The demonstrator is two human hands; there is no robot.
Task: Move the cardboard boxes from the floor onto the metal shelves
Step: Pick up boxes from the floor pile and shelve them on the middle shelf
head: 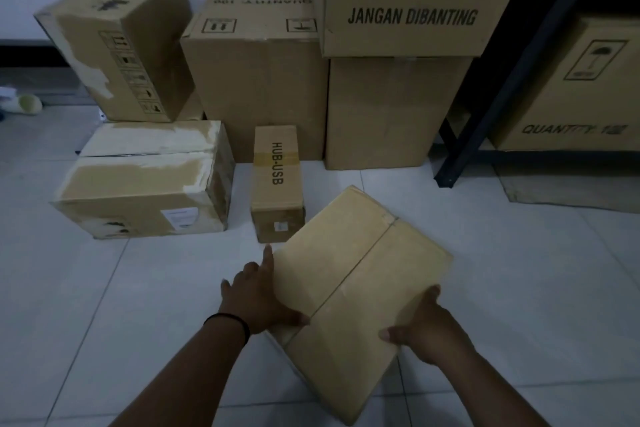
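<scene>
A plain tan cardboard box (360,288) with a taped centre seam lies turned at an angle over the white floor tiles in front of me. My left hand (259,295) presses flat against its left side, thumb over the top edge. My right hand (426,322) grips its right near edge, thumb on top. The dark metal shelf frame (485,107) stands at the right, with a large printed box (575,87) on its low level.
A narrow box marked HUB-USB (277,184) stands just beyond the held box. Left of it, a worn box (145,180) carries a tilted box (121,45). Large boxes (259,80) and a stacked pair (401,55) line the wall. Open tiles lie to the right.
</scene>
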